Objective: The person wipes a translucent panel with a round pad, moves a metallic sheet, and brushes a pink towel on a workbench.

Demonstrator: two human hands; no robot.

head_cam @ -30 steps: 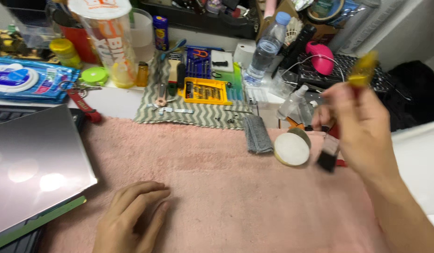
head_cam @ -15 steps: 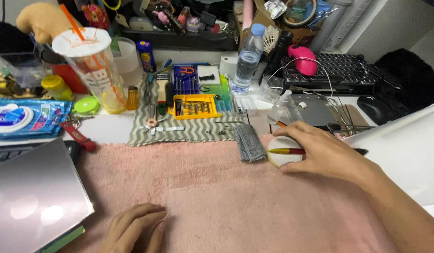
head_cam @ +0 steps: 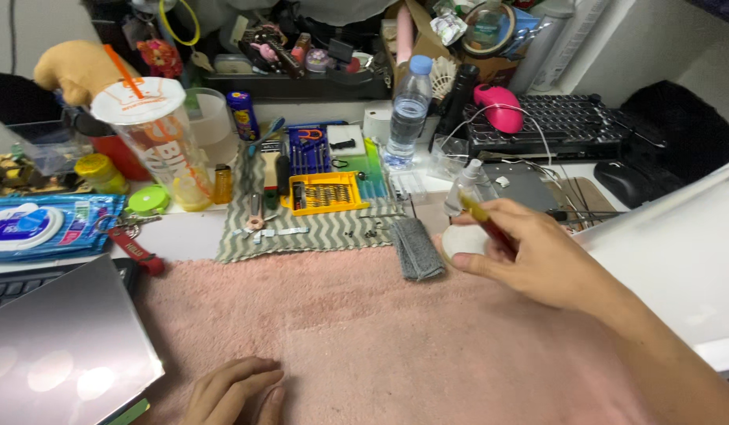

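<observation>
- The left hand (head_cam: 227, 389) is lying palm down on the pink towel (head_cam: 364, 330) at the near edge of the counter (head_cam: 183, 236), its fingers (head_cam: 254, 376) resting loosely together and holding nothing.
- Just beside it, at the near left corner, a closed grey laptop (head_cam: 61, 338) is lying with a green edge showing under it.
- The right hand (head_cam: 537, 256) is reaching in from the right edge, its fingers clamping a thin red and yellow screwdriver (head_cam: 484, 222) that is slanting up and away.
- The same hand is touching a round white case (head_cam: 463, 240) sitting on the far right part of the towel.
- Just left of the case, a folded grey cloth (head_cam: 417, 248) is lying across the towel's far edge.
- Farther on, a striped mat (head_cam: 301, 232) is carrying small screws and a yellow bit tray (head_cam: 325, 193).
- A blue tool set (head_cam: 309, 149) is lying behind the tray.
- Toward the far left, a tall clear cup (head_cam: 156, 142) with an orange straw is standing near a blue wipes pack (head_cam: 42, 224).
- Along the far edge, a water bottle (head_cam: 407, 114) is standing upright, with a pink mouse (head_cam: 498, 106) resting on a dark keyboard (head_cam: 561, 122) to its right.
</observation>
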